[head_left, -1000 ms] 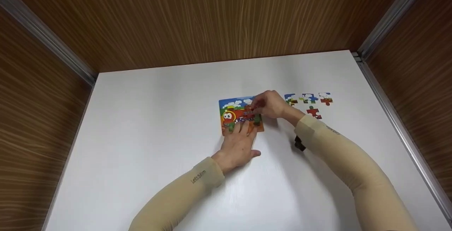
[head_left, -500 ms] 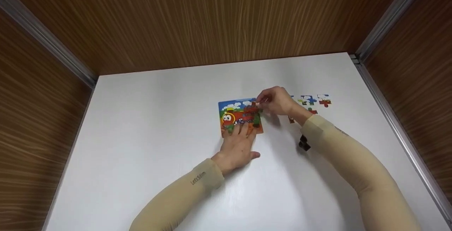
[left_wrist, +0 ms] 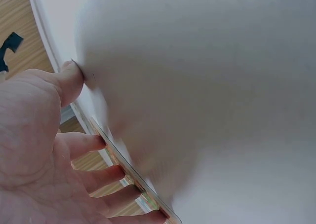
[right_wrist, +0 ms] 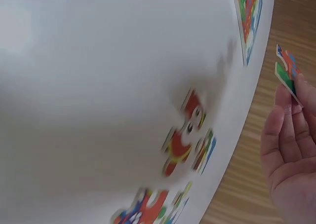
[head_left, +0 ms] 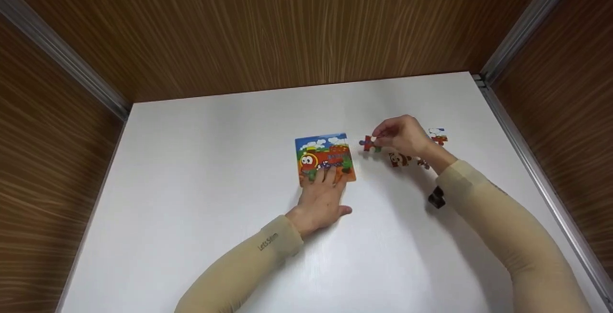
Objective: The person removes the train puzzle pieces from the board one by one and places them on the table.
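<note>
A small puzzle board [head_left: 330,141] with a red train picture lies on the white table in the head view. My left hand [head_left: 320,204] rests on its lower edge with straight, spread fingertips, partly covering the picture. In the left wrist view those fingers [left_wrist: 106,177] touch the board's thin edge. To the right of the board, my right hand [head_left: 404,136] pinches a red and green jigsaw piece [head_left: 368,143] between thumb and fingers, held above the table. The right wrist view shows this jigsaw piece [right_wrist: 289,68] at the fingertips.
Loose jigsaw pieces lie under and beyond the right hand, among them a piece with eyes [head_left: 397,160] and a cloud piece [head_left: 437,136]. Others are partly hidden. A small black object [head_left: 436,198] shows beside the right sleeve. Wood-grain walls [head_left: 306,26] enclose the table.
My right hand has moved right, away from the board, with the jigsaw piece in its fingers. More of the board's right side now shows. The left hand has stayed in place.
</note>
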`<state>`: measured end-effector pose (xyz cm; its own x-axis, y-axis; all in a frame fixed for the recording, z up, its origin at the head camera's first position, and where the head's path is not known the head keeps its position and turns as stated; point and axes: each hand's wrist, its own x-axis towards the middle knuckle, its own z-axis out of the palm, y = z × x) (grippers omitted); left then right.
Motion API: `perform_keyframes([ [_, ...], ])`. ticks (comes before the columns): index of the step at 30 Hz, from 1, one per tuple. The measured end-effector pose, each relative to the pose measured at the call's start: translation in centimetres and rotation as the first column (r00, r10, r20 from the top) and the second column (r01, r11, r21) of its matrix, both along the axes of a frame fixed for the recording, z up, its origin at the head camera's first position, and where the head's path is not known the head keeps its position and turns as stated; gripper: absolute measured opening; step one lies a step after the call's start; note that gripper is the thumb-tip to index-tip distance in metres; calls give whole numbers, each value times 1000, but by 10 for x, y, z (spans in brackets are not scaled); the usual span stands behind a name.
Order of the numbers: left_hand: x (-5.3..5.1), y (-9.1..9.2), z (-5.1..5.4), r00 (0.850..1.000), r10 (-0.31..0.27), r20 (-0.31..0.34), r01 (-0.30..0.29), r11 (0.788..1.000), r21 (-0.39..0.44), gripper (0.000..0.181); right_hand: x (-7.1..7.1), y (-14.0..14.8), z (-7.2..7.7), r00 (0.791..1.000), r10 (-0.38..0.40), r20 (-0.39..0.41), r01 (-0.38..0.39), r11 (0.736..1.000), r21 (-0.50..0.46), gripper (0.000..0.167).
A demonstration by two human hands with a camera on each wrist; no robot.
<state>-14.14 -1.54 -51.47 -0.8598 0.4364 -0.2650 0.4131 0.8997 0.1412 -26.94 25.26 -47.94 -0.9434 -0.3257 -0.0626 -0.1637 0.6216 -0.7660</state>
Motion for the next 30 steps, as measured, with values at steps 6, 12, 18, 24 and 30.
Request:
perform_keyframes([
  [6, 0, 0, 0, 1000, 4, 13, -4, 1000, -4, 92, 10, 28, 4, 998, -39, 46, 39, 999, 3, 14],
  [12, 0, 0, -2, 1000, -4, -12, 4, 1000, -9, 92, 17, 55, 7, 997, -57, 47, 56, 998, 27, 17],
  [18, 1, -1, -3, 999, -10, -47, 10, 1000, 3, 90, 23, 80, 7, 991, -127, 51, 122, 988, 92, 21],
  [24, 1, -2, -3, 997, -11, -72, 10, 1000, -4, 89, 26, 108, -1, 977, -192, 88, 180, 976, 124, 28],
  [30, 1, -2, -3, 999, -5, -41, 5, 1000, 2, 90, 25, 137, -5, 963, -214, 167, 188, 970, 157, 34],
])
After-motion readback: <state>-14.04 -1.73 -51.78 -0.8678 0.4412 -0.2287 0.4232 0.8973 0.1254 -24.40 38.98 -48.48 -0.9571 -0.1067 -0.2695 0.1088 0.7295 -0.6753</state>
